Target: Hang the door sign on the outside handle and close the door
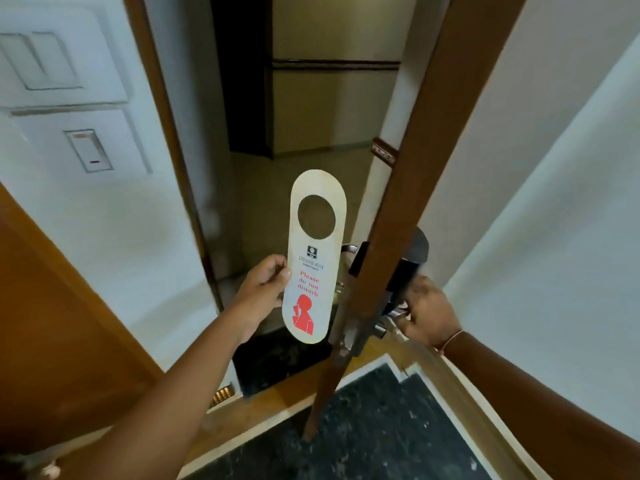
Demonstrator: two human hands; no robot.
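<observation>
Cream card with red print: that is the door sign [315, 258], and I see it upright in the gap of the doorway, its round hole at the top and the red figure at the bottom. The red words read "Please do not disturb".

Head view, only one available.

My left hand [265, 289] pinches the sign at its left edge about halfway down, thumb on the printed face, the other fingers behind the card. Grip is closed on the card; the sign touches nothing else that I can make out.

The door [415, 174] stands ajar, seen edge-on as a brown wooden strip running from top right down to the floor. The sign is just left of that edge, on the corridor side of the opening.

My right hand [427, 311] is on the room side of the door, fingers curled round the inside handle [393, 315]. Closed on it, though the fingers are blurred and partly hidden, so how firmly I cannot tell. A thin band sits on that wrist.

A bit of the outside handle [349, 248] shows past the right edge of the sign, a short dark metal lever; the sign is near it, not on it.

Left wall: white switch plate [52, 60] and a card slot [89, 150] below it. Floor [374, 427] is dark speckled stone with a pale border.
</observation>
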